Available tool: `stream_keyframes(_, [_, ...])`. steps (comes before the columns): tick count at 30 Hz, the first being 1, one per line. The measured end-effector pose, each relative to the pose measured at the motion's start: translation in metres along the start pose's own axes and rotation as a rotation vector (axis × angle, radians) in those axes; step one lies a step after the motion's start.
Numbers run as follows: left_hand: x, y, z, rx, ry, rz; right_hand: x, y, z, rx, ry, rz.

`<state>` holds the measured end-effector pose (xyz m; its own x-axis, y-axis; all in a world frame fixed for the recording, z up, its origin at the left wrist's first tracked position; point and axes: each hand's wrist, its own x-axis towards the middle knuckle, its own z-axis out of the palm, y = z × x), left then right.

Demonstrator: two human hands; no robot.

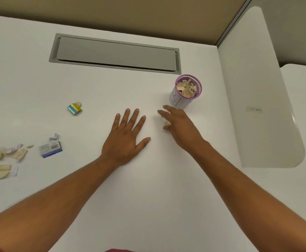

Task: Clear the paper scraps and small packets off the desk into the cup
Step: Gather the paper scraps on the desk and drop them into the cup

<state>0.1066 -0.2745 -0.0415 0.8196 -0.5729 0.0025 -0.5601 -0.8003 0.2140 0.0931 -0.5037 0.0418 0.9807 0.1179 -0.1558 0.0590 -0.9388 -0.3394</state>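
The left hand (125, 138) lies flat on the desk (148, 197), fingers straight and spread, holding nothing; it sits nearer than the cup (185, 91) and to its left. The right hand (179, 128) hovers just short of the cup with fingers loosely spread. Something pale shows under its fingers, but I cannot tell whether it grips a scrap or is bare.

If a scrap is there, the step is best done by lifting straight over the rim and letting go low, since the cup is already heaped and loose pieces could spill.

Well left of the cup lie the rest: a blue box (50, 149), a yellow packet (74, 108) and the scraps (8, 157), nearest the desk's left edge. Sweeping them toward the cup risks less than pushing outward. The stretch between them and the cup is bare. Right of the cup a white panel (257, 88) stands close, and beyond it lies a grey hatch (115, 53).
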Motion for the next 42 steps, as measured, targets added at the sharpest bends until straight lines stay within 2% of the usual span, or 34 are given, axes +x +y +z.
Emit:
stream_keyframes(3, [0.0,0.0,-0.002,0.003,-0.004,-0.002,0.005,0.003,0.01,-0.065,-0.028,-0.008])
stream_keyframes(6, [0.0,0.001,-0.002,0.007,-0.004,-0.007,0.005,0.002,0.012,-0.115,0.013,-0.01])
stream_keyframes(11, [0.0,0.0,0.001,0.024,0.007,-0.004,-0.002,-0.004,0.008,-0.028,0.092,0.036])
stream_keyframes(13, [0.0,-0.001,0.002,0.019,0.016,-0.003,-0.006,-0.012,0.001,0.073,0.208,0.036])
stream_keyframes(17, [0.0,-0.001,0.003,0.027,0.021,-0.006,0.001,-0.019,-0.041,0.269,0.683,-0.013])
stream_keyframes(19, [0.0,-0.001,0.003,0.043,0.011,-0.007,0.013,-0.008,-0.062,0.275,0.745,0.05])
stream_keyframes(22, [0.0,-0.001,0.002,0.044,0.007,-0.008,0.029,0.005,-0.075,0.213,0.582,0.2])
stream_keyframes(27, [0.0,0.0,0.0,0.042,0.001,-0.009,0.047,0.013,-0.084,0.058,0.335,0.284])
stream_keyframes(29, [0.0,0.0,0.0,0.031,0.003,-0.009,0.05,0.014,-0.088,0.056,0.311,0.297])
stream_keyframes(34, [0.0,0.001,0.0,0.029,0.0,-0.015,0.046,0.019,-0.093,-0.033,0.424,0.228])
stream_keyframes(42, [0.0,-0.002,0.005,0.025,0.029,-0.01,0.046,0.023,-0.076,-0.161,0.096,0.224])
